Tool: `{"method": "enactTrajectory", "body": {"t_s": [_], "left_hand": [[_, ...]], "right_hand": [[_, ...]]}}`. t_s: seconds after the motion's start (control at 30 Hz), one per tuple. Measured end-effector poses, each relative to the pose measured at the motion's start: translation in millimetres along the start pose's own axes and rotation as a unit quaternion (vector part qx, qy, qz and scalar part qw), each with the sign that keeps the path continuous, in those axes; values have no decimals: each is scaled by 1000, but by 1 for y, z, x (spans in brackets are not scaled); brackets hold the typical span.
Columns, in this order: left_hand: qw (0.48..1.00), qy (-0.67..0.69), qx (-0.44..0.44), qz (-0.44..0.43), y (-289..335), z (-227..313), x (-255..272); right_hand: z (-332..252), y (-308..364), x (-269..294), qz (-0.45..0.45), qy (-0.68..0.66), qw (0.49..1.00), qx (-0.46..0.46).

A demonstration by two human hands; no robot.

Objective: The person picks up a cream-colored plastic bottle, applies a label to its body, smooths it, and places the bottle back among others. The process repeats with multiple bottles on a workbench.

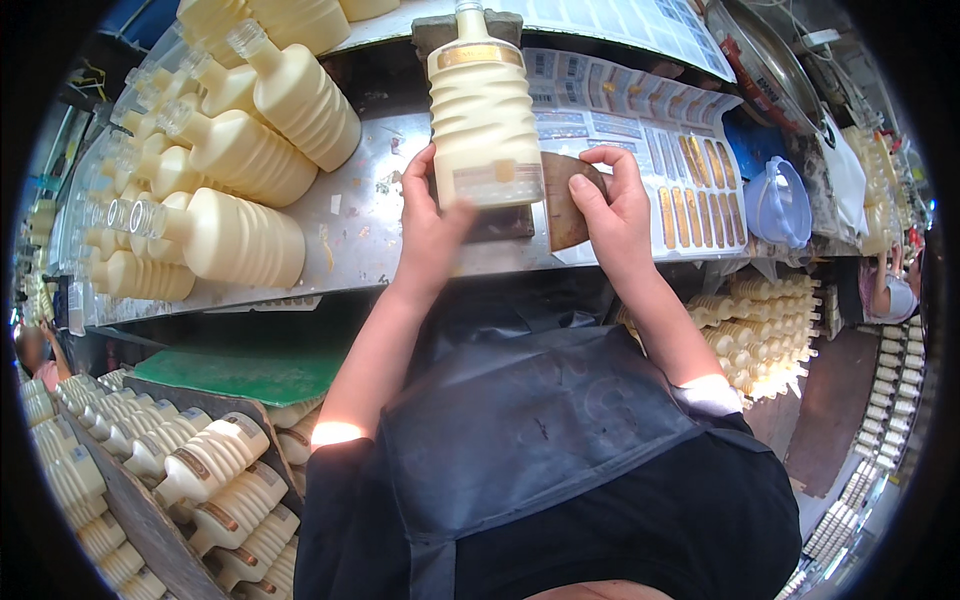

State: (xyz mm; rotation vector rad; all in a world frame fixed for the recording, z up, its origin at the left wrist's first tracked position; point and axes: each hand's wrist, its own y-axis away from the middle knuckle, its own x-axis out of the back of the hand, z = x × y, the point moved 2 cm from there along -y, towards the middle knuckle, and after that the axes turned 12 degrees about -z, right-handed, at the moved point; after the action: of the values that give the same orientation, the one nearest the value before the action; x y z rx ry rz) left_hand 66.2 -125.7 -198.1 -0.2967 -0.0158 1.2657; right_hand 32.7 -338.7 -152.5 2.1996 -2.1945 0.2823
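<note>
A cream bottle (485,125) with wavy ridges and a clear neck lies on a dark stand (515,222), its neck pointing away from me. It bears a gold label (482,54) near the shoulder and a pale, clear-edged label (498,178) near its base. My left hand (432,225) grips the bottle's lower left side; its thumb is smeared by motion and some fingertips are hidden. In my right hand (615,205), pinched between thumb and fingers, is a flat brown scraper (567,205) with a curved edge, just right of the bottle.
Label sheets (690,175) with gold strips lie right of the stand, beside a blue translucent basket (779,205). Many cream bottles (245,235) are piled on the metal bench (375,215) at left. Labelled bottles (225,455) fill racks at lower left; more bottles (760,335) are stacked below right.
</note>
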Motion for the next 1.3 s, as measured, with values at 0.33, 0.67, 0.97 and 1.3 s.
{"method": "enactTrajectory", "body": {"t_s": [0.33, 0.67, 0.97, 1.3], "left_hand": [[880, -455, -126, 47, -5, 25, -13], [883, -454, -112, 45, -1, 26, -14], [980, -197, 12, 15, 5, 3, 16], [994, -104, 44, 10, -8, 9, -1]], "right_hand": [[-69, -3, -38, -32, 374, 925, 58], [-66, -4, -41, -56, 375, 923, 60], [19, -3, -1, 9, 150, 987, -53], [12, -4, -5, -37, 81, 996, -10]]}}
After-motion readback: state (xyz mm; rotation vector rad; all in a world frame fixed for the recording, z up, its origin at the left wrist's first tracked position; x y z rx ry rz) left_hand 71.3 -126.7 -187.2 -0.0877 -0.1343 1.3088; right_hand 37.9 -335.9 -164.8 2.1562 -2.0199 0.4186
